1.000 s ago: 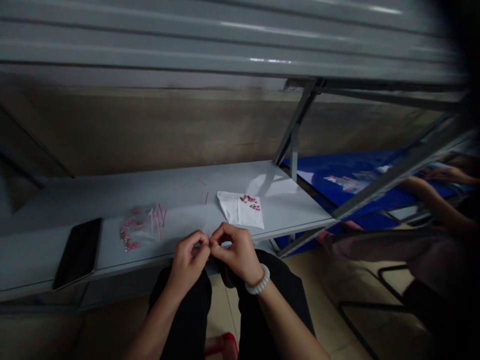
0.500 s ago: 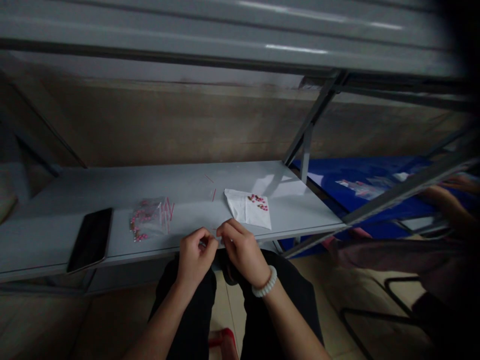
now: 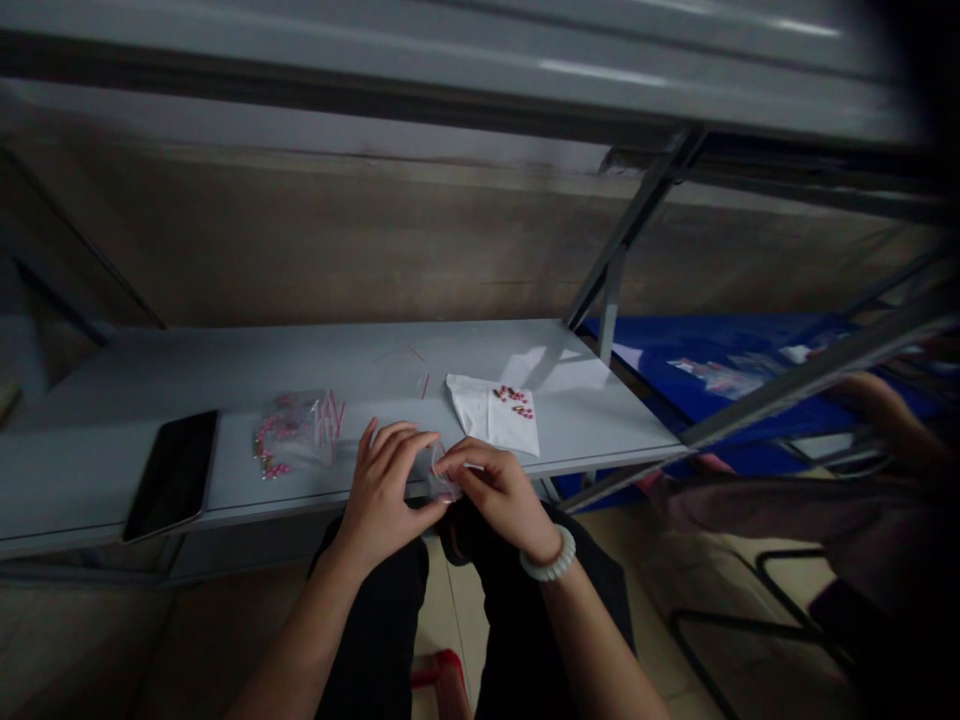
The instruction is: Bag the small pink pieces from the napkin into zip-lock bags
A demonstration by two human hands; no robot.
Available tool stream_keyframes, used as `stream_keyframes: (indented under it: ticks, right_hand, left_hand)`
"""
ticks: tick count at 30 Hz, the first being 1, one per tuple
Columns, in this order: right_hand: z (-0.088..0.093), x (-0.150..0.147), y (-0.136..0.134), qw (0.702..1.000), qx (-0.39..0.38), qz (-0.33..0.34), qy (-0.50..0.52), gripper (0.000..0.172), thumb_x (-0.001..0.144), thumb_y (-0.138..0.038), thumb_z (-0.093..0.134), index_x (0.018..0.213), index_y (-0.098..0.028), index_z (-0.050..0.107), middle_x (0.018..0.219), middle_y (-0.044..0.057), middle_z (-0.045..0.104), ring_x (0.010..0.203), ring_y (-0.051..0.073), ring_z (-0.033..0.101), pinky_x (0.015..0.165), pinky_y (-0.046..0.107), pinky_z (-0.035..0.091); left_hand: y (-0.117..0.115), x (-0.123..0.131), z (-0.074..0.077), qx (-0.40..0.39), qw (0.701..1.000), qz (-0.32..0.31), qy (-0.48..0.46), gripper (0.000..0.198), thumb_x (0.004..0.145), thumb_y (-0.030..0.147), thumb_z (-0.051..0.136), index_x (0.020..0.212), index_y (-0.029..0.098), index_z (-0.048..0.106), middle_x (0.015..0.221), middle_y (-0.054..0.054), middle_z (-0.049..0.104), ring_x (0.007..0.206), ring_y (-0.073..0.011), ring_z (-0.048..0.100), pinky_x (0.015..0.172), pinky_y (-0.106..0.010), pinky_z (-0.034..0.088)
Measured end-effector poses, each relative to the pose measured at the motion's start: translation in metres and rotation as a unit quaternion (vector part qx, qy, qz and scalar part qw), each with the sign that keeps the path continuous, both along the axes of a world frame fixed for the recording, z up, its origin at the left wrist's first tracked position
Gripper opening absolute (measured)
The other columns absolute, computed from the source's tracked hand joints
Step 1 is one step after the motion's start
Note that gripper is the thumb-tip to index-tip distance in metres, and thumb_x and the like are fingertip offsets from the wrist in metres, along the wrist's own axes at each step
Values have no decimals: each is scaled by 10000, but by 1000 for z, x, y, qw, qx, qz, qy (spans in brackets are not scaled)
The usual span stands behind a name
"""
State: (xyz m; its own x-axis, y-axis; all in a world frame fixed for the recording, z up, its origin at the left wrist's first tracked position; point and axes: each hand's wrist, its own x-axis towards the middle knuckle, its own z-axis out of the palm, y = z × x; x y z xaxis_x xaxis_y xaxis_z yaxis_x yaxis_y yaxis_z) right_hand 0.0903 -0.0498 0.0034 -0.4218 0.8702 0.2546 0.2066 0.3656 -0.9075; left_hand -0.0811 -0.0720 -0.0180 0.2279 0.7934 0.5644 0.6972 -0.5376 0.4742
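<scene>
Clear plastic pouch (image 3: pixel 441 484) gripped between fingers of left hand (image 3: pixel 386 490) and right hand (image 3: pixel 495 492), at front edge of grey shelf (image 3: pixel 352 355). Bead bag (image 3: pixel 304 420) left, white cloth (image 3: pixel 480 415) right; open strip between, behind hands. Dark tablet (image 3: pixel 174 470) reaches edge.

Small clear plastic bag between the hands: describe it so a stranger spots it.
Find the grey bench and its front edge. There, between the left hand and right hand, is the small clear plastic bag. Unlike the clear bags on the bench, it's held.
</scene>
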Motion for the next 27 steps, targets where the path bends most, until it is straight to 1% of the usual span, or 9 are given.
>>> stream_keyframes:
  ticks: [4, 8, 12, 17, 21, 23, 24, 25, 27]
  right_hand:
    - [1, 1, 0, 1000, -5, 12, 1, 186, 855, -174, 547, 851, -195, 732, 848, 58, 655, 785, 155, 603, 729, 285, 484]
    - [4, 1, -2, 998, -43, 40, 13, 130, 826, -215, 603, 853, -195, 728, 865, 51, 664, 802, 152, 617, 713, 267, 501]
    - [1, 1, -2, 997, -68, 16, 15, 79, 775, -230, 665, 790, -175, 721, 819, 47, 665, 765, 149, 627, 660, 245, 510]
    - [-6, -4, 0, 996, -93, 6, 15, 90, 728, -250, 724, 752, -164, 708, 795, 49, 687, 743, 158, 642, 657, 252, 514]
    - [-7, -6, 2, 984, -156, 38, 79, 156, 713, -297, 744, 746, -156, 688, 730, 32, 683, 681, 143, 633, 672, 268, 519]
    - [-5, -4, 4, 983, -155, 39, 94, 170, 729, -324, 731, 760, -161, 698, 755, 33, 687, 696, 137, 627, 689, 271, 517]
    - [-5, -1, 5, 984, -151, 31, 94, 176, 737, -336, 725, 770, -164, 709, 768, 34, 690, 699, 134, 621, 686, 269, 513]
    - [-4, 1, 7, 984, -149, 21, 96, 182, 744, -346, 722, 778, -168, 720, 770, 34, 691, 688, 129, 611, 673, 265, 507]
    - [-6, 6, 10, 981, -158, 5, 115, 187, 743, -358, 727, 784, -176, 738, 756, 30, 691, 648, 116, 586, 637, 254, 493]
  left_hand:
    - [-1, 3, 2, -7, 1000, -13, -15, 602, 671, 295, 733, 1211, 225, 477, 1133, -94, 595, 1111, -279, 536, 1095, -525, 267]
    - [-2, 4, 3, -7, 999, -18, -26, 463, 697, 206, 680, 1128, 225, 514, 1088, -76, 606, 1087, -259, 548, 1081, -496, 295]
    - [-3, 4, 2, -5, 1000, -20, -9, 515, 703, 252, 696, 1181, 238, 505, 1058, -65, 617, 1027, -253, 569, 1078, -509, 293]
    - [-4, 7, 2, 13, 1000, -22, 19, 541, 725, 212, 679, 1233, 238, 498, 1039, -55, 583, 1003, -226, 565, 1107, -505, 258]
    - [-5, 4, 0, -12, 1000, -14, 3, 663, 689, 256, 739, 1300, 256, 482, 1103, -80, 539, 1070, -265, 519, 1044, -509, 342]
    - [-4, -1, -3, -49, 997, -18, -52, 851, 611, 339, 807, 1366, 271, 420, 1214, -107, 494, 1143, -304, 475, 1003, -510, 385]
    - [-3, -4, -5, -74, 991, -23, -105, 937, 590, 372, 820, 1403, 277, 363, 1279, -120, 459, 1167, -310, 464, 989, -504, 403]
    - [-2, -6, -8, -103, 979, -26, -176, 969, 606, 398, 808, 1429, 285, 308, 1334, -130, 424, 1180, -303, 469, 975, -489, 424]
    - [0, -10, -13, -180, 923, -28, -339, 858, 715, 420, 721, 1436, 295, 273, 1382, -133, 404, 1153, -262, 527, 924, -426, 477]
